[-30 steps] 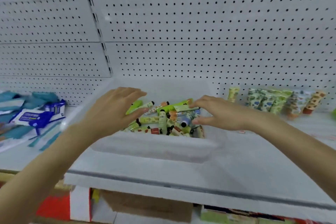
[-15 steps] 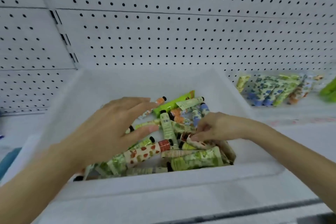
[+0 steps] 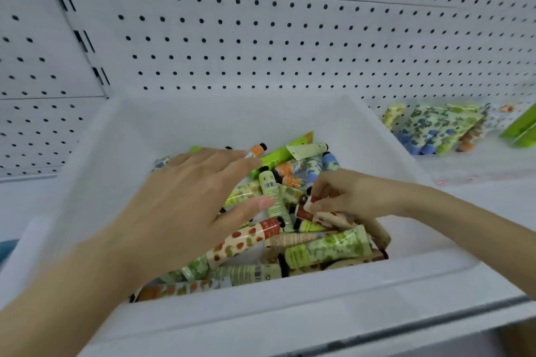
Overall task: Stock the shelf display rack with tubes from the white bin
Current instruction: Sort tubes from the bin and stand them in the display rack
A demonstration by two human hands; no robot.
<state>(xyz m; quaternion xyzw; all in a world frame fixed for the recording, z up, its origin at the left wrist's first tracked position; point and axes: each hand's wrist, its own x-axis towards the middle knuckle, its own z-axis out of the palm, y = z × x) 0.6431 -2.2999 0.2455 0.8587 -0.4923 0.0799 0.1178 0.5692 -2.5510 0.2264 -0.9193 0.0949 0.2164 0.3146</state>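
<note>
The white bin [image 3: 290, 293] sits on the shelf in front of me, filled with several small patterned tubes [image 3: 324, 249] lying in a jumble. My left hand [image 3: 188, 206] hovers flat over the left part of the pile, fingers straight and spread, holding nothing. My right hand [image 3: 345, 197] reaches in from the right, and its fingertips pinch a red-capped tube with a red spotted pattern [image 3: 322, 216] near the middle of the pile. Under the left hand, part of the pile is hidden.
A row of stocked tubes [image 3: 435, 130] leans against the pegboard back wall [image 3: 290, 38] to the right of the bin. A green tube [image 3: 522, 127] shows at the far right edge. The shelf's front edge [image 3: 435, 324] runs below the bin.
The camera has moved closer and lower over the bin. My right hand went from flat over the tubes to pinching one tube. My left hand stays spread above the pile.
</note>
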